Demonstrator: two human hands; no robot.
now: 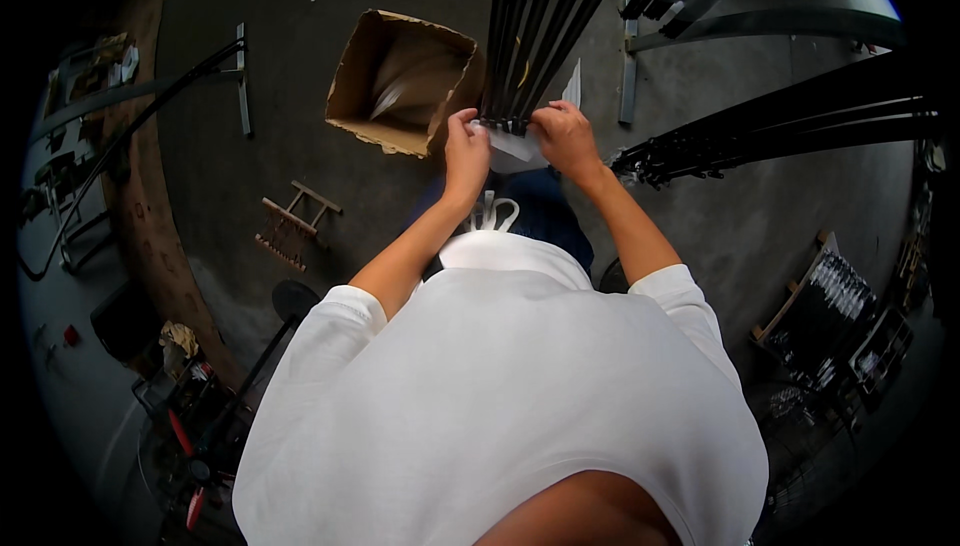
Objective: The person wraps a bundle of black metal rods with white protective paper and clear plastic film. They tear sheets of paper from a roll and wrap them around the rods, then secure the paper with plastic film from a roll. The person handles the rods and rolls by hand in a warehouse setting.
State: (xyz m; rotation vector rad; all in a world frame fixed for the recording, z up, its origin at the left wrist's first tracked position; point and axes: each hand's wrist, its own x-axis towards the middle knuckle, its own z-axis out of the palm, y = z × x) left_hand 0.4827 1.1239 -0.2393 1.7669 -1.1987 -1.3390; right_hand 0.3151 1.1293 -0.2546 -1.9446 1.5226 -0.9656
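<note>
Both hands pinched shut at the bundle of black rods (pixel 530 36) above the open cardboard box (pixel 400 81): left hand (pixel 466 151) and right hand (pixel 563 136) grip the clear plastic sleeve (pixel 520 151) at its lower end; best kept level, pulled evenly.

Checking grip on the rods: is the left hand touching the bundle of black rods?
Touching. The head view shows the left hand's fingertips pressed against the lower end of the rod bundle, with no gap; the right hand grips the other side.
</note>
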